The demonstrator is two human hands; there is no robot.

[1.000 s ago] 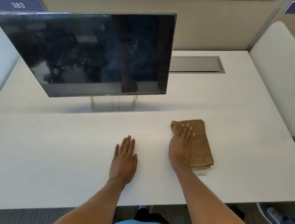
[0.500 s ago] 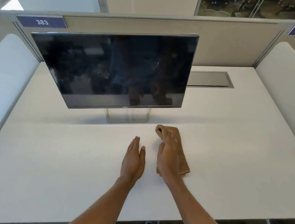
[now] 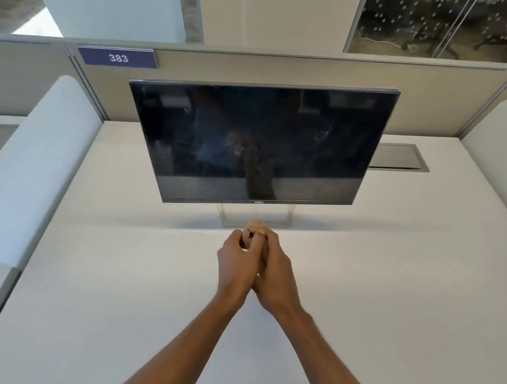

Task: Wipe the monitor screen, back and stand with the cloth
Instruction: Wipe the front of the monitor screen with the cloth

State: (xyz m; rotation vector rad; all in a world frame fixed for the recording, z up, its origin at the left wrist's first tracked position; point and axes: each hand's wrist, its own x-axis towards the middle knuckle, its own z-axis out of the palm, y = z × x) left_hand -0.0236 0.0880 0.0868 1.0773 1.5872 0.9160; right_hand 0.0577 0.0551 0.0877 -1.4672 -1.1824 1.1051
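Note:
A black monitor (image 3: 258, 141) with a dark, smudged screen faces me at the back middle of the white desk (image 3: 378, 287). Its silver stand (image 3: 255, 219) shows just below the bottom bezel; its back is hidden. My left hand (image 3: 235, 264) and my right hand (image 3: 275, 274) are pressed together above the desk, just in front of the stand. Both are closed around the tan cloth (image 3: 256, 225), bunched so that only a small lump shows above my fingers.
A grey cable hatch (image 3: 400, 157) is set into the desk behind the monitor's right side. White curved dividers (image 3: 36, 158) flank the desk on both sides, with a beige partition (image 3: 261, 68) behind. The desk's front edge runs near my body.
My right hand lifted the cloth off the desk and moved left and forward. My left hand rose from the desk and joined it, so both now grip the bunched cloth. The view tilted up.

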